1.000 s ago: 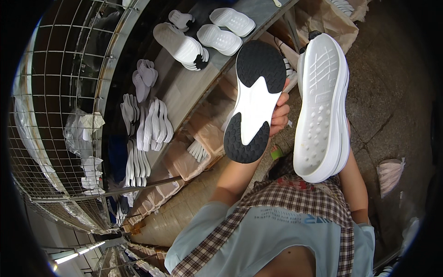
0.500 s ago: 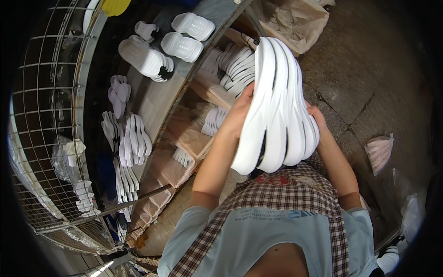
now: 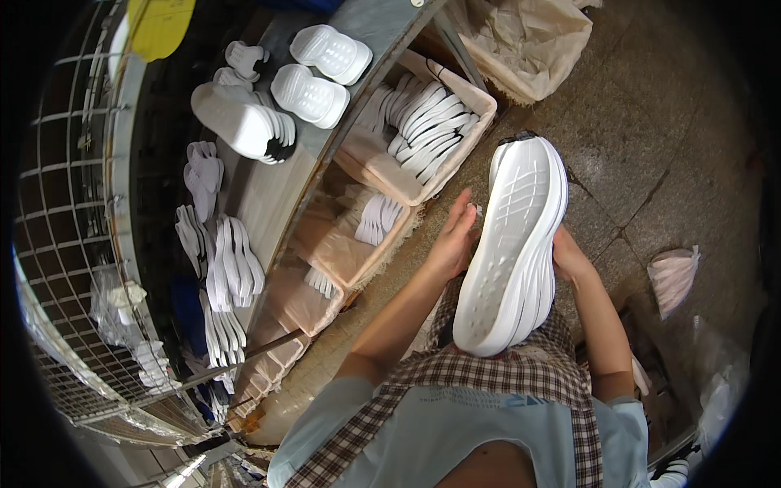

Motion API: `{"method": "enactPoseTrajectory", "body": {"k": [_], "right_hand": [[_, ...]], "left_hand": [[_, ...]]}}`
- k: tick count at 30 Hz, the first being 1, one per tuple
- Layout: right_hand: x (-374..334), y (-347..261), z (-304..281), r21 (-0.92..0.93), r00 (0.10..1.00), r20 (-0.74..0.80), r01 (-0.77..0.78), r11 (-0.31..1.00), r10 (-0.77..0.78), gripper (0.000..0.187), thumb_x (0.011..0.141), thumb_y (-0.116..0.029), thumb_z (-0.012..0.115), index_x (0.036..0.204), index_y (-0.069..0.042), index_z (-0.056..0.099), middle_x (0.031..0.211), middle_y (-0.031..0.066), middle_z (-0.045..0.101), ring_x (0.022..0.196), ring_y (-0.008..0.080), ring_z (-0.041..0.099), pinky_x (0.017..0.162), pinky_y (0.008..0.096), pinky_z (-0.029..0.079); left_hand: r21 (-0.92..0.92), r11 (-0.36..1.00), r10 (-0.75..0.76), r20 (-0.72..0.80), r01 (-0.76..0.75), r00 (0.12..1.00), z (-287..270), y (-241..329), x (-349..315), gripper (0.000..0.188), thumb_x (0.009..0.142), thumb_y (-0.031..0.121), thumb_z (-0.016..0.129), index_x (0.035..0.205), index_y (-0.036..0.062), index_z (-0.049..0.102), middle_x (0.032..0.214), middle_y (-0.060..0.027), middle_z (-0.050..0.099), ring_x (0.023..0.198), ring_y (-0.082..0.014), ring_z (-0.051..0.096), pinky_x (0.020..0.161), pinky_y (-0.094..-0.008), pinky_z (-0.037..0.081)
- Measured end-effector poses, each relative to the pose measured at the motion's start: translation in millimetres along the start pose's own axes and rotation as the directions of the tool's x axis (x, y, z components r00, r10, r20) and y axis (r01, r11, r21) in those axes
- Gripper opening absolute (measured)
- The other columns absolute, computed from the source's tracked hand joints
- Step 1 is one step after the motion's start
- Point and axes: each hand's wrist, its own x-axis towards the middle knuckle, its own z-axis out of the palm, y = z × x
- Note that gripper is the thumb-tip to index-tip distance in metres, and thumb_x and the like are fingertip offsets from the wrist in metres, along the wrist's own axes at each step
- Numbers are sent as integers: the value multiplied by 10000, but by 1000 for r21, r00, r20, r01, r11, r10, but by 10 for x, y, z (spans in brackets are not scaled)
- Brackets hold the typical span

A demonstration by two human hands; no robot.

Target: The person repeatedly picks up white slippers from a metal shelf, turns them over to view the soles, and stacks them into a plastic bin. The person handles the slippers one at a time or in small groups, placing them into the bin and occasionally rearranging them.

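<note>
Between the left grip (image 3: 452, 244) and the right grip (image 3: 572, 256), a stack of soles (image 3: 512, 244) is leaning tilted, its black tip (image 3: 517, 137) pointing beyond both. The right grip is grasping the stack's right side, though its fingers are mostly hiding behind it, so their exact hold is hard to tell; the left grip is hovering released just beside the opposite edge. The soles are probably handling as light, springy foam, flexing rather than breaking but perhaps sliding apart, so the side walls level with both grips are offering the surest hold. They are showing white, layered walls; the top face is bearing crossing lines and, body-side, small round marks.
</note>
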Motion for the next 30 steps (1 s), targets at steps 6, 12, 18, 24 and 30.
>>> {"method": "enactPoseTrajectory", "body": {"k": [6,12,18,24,30], "right_hand": [[743,403,299,147,994,-103,-6,989,21,825,885,-548,498,1439,-18,193,1423,157,311,1285,256,339,1077,355,272],[1263,197,681,184,975,-221,73,980,-32,777,925,-446,483,1481,-111,56,1511,187,148,1371,319,223,1095,489,202],[2924,550,1075,-261,934,-183,255,931,-307,793,875,-38,530,1468,-65,3,1464,254,220,1354,336,260,1094,407,257],[5142,1166,1340,-639,793,-116,401,656,-598,525,937,-71,382,1421,19,202,1009,313,562,780,363,599,753,408,501],[6536,2061,1318,-761,978,-50,93,643,-201,588,827,-89,552,1378,-16,360,1042,178,625,828,302,643,693,390,524]], "left_hand": [[112,977,-184,-3,183,983,-692,-708,782,591,964,434,351,1411,56,270,1376,-182,390,1228,-294,422,1025,-397,364],[-388,862,-289,151,325,945,-1682,-400,1646,566,971,444,268,1376,55,338,1316,-186,457,1162,-299,488,986,-400,419],[619,750,372,-107,-231,922,-2713,378,2926,564,962,425,372,1357,22,359,1250,-177,512,1110,-301,526,968,-383,427],[971,80,701,106,-225,706,-3607,1966,4119,444,864,234,638,1194,-22,486,1097,-137,566,950,-241,541,829,-353,438],[968,-251,604,171,-17,778,-4165,1635,4972,632,808,325,690,1276,-7,425,1188,-166,567,1046,-325,559,914,-373,440]]}}
